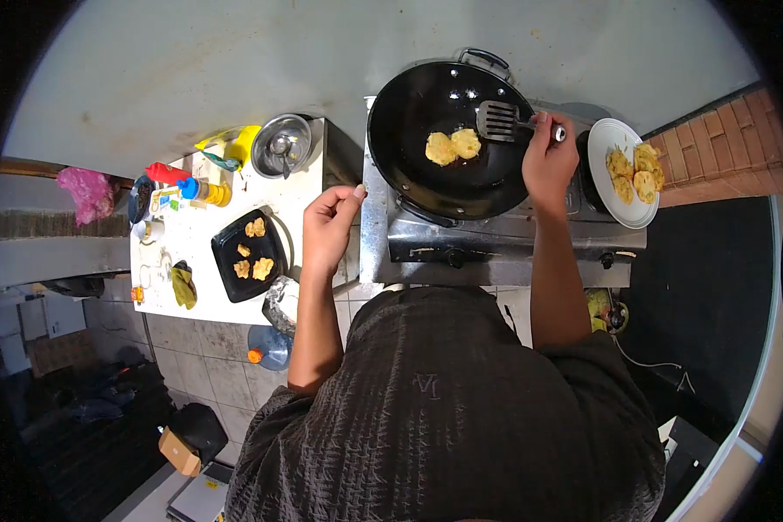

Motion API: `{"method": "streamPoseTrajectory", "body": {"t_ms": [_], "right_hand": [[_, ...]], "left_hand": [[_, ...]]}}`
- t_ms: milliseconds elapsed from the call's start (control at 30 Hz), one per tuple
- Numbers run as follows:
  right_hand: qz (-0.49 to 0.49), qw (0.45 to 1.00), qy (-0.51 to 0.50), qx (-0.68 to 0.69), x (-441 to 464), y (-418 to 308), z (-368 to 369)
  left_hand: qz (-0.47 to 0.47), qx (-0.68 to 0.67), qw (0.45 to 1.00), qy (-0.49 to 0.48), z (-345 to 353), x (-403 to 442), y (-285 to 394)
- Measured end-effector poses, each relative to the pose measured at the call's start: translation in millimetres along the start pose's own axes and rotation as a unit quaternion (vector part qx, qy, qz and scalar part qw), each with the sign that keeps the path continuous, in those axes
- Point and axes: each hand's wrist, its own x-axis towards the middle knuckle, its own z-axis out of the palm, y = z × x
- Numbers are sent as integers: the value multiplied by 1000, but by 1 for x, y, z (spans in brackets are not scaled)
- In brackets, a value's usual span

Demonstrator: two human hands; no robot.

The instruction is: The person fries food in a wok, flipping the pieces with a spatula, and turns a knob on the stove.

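Note:
My right hand [552, 165] is closed round the handle of a slotted spatula [499, 122], whose blade is over the black wok [409, 104]. Two yellow fritters [452, 147] lie side by side in the wok, just left of the blade and apart from it. To the left of the wok, in the air, my left hand [331, 228] has its fingers pinched together; what they hold, if anything, is too small to name. The wok sits on a metal stove [487, 248]. More fritters rest on a white plate [606, 187] at the right.
On the white table [170, 296] at the left are a black square dish [226, 278] with food pieces, a metal bowl [281, 146] with a ladle, and several bottles. A water jug [271, 346] is on the floor. A brick ledge [722, 152] borders the right.

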Motion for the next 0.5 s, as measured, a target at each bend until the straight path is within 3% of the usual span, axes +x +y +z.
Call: {"method": "streamPoseTrajectory", "body": {"t_ms": [267,433,500], "right_hand": [[-36,998,-48,-14,10,14,1],[99,992,-65,48,14,33,9],[92,993,-65,37,16,34,7]], "left_hand": [[2,5,1000,2,6,2,6],[1,12,1000,2,7,2,6],[3,10,1000,4,7,2,6]]}}
